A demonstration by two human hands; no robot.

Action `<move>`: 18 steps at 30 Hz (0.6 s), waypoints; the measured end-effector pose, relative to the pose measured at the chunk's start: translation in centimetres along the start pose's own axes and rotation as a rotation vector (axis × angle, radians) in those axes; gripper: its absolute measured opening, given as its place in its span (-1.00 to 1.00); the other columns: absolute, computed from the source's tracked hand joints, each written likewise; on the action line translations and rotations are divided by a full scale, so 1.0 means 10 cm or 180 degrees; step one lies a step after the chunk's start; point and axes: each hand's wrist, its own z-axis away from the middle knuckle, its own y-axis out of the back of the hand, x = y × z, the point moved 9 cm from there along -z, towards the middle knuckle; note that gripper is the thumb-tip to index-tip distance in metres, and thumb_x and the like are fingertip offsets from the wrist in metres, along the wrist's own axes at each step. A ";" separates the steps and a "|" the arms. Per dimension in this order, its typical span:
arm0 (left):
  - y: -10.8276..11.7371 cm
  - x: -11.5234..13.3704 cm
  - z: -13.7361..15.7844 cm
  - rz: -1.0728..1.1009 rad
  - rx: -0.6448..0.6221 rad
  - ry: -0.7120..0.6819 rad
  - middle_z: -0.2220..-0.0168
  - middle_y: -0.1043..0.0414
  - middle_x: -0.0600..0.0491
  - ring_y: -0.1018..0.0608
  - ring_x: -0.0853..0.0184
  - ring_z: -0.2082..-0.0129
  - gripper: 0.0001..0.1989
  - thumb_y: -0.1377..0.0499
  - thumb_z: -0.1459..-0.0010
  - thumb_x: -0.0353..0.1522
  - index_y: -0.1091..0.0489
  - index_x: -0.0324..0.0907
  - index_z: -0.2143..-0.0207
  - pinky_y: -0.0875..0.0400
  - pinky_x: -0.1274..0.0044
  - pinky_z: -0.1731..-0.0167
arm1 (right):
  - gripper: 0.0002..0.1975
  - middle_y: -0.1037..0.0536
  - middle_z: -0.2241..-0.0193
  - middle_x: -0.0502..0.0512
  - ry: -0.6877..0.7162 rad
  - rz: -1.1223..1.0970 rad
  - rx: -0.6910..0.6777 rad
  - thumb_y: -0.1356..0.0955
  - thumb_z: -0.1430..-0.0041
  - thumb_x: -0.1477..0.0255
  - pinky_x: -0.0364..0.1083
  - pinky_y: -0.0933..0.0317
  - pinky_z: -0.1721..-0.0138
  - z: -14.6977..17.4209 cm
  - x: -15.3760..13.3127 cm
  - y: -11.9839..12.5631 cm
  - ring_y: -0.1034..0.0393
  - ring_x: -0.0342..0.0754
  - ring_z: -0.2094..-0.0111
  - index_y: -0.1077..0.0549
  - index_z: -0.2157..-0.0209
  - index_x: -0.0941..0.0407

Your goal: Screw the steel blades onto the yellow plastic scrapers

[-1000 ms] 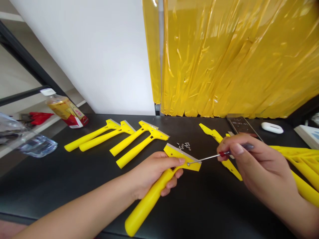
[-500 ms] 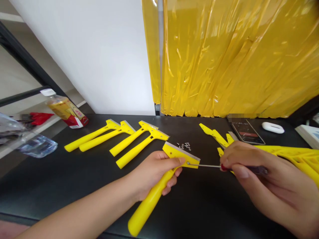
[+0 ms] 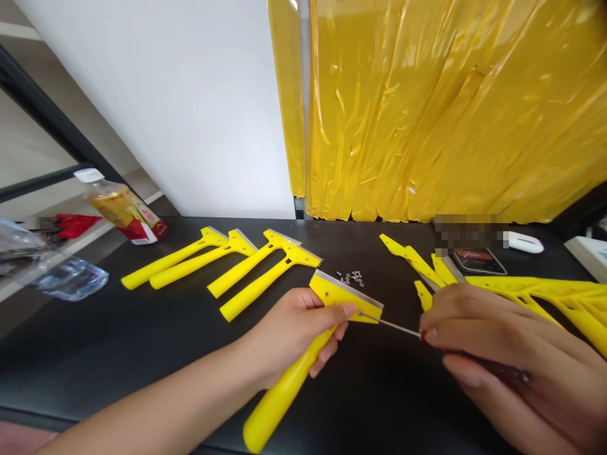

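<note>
Scraper [image 3: 302,360] in the left hand [image 3: 287,328], held above the tabletop [image 3: 156,354], carries no lettering that I can make out. The bottle [image 3: 126,212] at left has a red and yellow label, its print too small to read, and the phone [image 3: 478,260] is partly blurred out. The scraper's long axis runs slantwise, handle end near and to the left, head far and to the right, its blade [image 3: 348,289] facing away from the person. Left fingers are clamped round the neck, thumb on the head; right fingers are closed on the screwdriver [image 3: 401,328], whose tip meets the screw [image 3: 360,313] in the head. Half a second ago the shaft lay almost level; now it slopes down to the right, and the right hand [image 3: 516,335] sits lower. The scraper has barely shifted.
</note>
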 end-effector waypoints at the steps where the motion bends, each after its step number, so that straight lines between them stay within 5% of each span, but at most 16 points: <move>1: 0.00 0.00 0.00 -0.0027 0.0011 -0.0022 0.67 -0.30 0.13 -0.30 0.49 0.75 -0.56 -0.35 -0.27 -0.06 -0.38 -0.17 0.49 -0.21 0.66 0.72 | -0.80 -0.72 0.24 0.04 -0.0032 0.0023 -0.0006 -0.38 -0.41 0.45 0.06 -0.53 0.14 0.04 0.01 -0.01 -0.66 0.07 0.20 -0.44 -0.02 -0.07; 8: 0.06 0.10 0.03 -0.0320 0.0257 -0.0292 0.69 -0.28 0.16 -0.27 0.47 0.75 -0.56 -0.30 -0.29 -0.06 -0.35 -0.14 0.51 -0.18 0.61 0.70 | -0.88 -0.74 0.25 -0.01 -0.0173 0.0312 0.0213 -0.41 -0.42 0.38 0.06 -0.55 0.12 0.05 -0.02 0.02 -0.68 0.08 0.23 -0.48 0.04 -0.09; 15: 0.29 0.59 0.34 -0.1451 0.1465 -0.1395 0.65 -0.28 0.17 -0.35 0.42 0.59 -0.52 -0.22 -0.37 -0.13 -0.27 -0.12 0.58 -0.24 0.55 0.48 | -0.90 -0.70 0.22 0.09 -0.0626 0.0673 0.0221 -0.36 -0.50 0.33 0.03 -0.48 0.27 0.02 0.11 -0.14 -0.65 0.06 0.30 -0.45 0.01 -0.01; 18: 0.28 0.67 0.43 -0.1794 0.1639 -0.1687 0.65 -0.26 0.16 -0.34 0.40 0.57 -0.49 -0.17 -0.42 -0.15 -0.25 -0.11 0.60 -0.19 0.53 0.48 | -0.97 -0.67 0.28 0.09 -0.0662 0.0767 0.0079 -0.34 -0.51 0.37 0.03 -0.43 0.31 0.03 0.13 -0.24 -0.62 0.06 0.34 -0.42 0.09 0.00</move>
